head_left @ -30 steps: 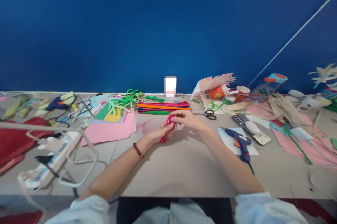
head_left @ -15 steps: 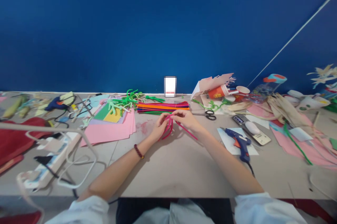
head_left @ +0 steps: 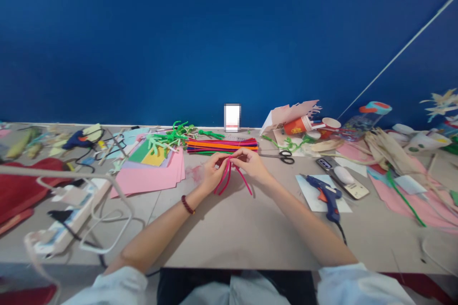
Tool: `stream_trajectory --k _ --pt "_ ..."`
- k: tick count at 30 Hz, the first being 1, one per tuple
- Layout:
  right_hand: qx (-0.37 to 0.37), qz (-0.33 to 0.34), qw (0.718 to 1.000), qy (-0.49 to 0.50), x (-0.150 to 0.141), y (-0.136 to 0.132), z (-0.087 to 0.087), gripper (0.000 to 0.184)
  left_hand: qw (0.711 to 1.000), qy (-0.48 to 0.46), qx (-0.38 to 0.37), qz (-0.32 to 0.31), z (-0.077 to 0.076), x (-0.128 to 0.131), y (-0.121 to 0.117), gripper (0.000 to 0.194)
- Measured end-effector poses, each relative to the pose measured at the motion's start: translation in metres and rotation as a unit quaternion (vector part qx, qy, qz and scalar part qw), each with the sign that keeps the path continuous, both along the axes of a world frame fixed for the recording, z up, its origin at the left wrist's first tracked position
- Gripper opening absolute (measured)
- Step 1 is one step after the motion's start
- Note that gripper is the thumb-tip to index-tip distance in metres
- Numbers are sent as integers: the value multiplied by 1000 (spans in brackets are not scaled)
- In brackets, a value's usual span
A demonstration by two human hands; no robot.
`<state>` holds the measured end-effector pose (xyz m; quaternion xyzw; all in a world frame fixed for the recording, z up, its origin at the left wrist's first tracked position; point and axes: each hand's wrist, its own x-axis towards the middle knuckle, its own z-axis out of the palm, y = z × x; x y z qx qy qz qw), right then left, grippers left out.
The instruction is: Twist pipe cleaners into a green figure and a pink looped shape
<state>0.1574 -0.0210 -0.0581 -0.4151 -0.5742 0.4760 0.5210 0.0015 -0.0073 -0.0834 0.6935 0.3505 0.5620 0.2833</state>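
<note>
Bright pink pipe cleaners (head_left: 244, 182) hang down from between my two hands, over the middle of the table. My left hand (head_left: 213, 173) is closed, its fingertips pinching them near their top. From the other side my right hand (head_left: 249, 162) pinches them at the same spot, fingertips almost touching the left ones. The strands fan out below in several lengths. Just beyond my hands lies a bundle of pipe cleaners (head_left: 222, 145) in orange, purple, red and green. Black-handled scissors (head_left: 285, 156) rest to the right of the bundle.
A blue glue gun (head_left: 327, 195) lies on white paper at right, beside a phone (head_left: 352, 186). Pink paper sheets (head_left: 143, 181) and green pipe-cleaner pieces (head_left: 177, 135) are at left. A white power strip (head_left: 73, 216) with cables sits at front left. Paper cups (head_left: 298, 126) stand at the back.
The pink strand on the right has swung from slanting out under my right hand to hanging more steeply down. My hands have stayed close together, with the fingertips slightly shifted.
</note>
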Motion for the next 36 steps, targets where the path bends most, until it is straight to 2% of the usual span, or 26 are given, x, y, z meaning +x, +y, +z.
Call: stream_trajectory --k 6,11,14,21,28,32,36 --pt "41 -48 998 27 -1 2 -1 23 1000 2 30 -6 16 6 0 11" --pt "24 -53 995 87 1 1 10 29 998 1 54 -13 34 15 3 10" --pt "17 -66 994 87 7 3 15 32 997 9 70 -30 43 20 11 11" --pt "15 -92 993 76 18 7 22 37 996 -10 -57 -71 47 30 23 16" --pt "19 -45 997 55 20 9 13 32 982 -19 -125 -140 40 25 27 18" --pt "20 -20 997 68 20 10 8 26 988 -5 -93 -126 36 23 26 14" --pt "2 -3 998 61 20 10 11 26 995 70 40 -56 35 19 24 15"
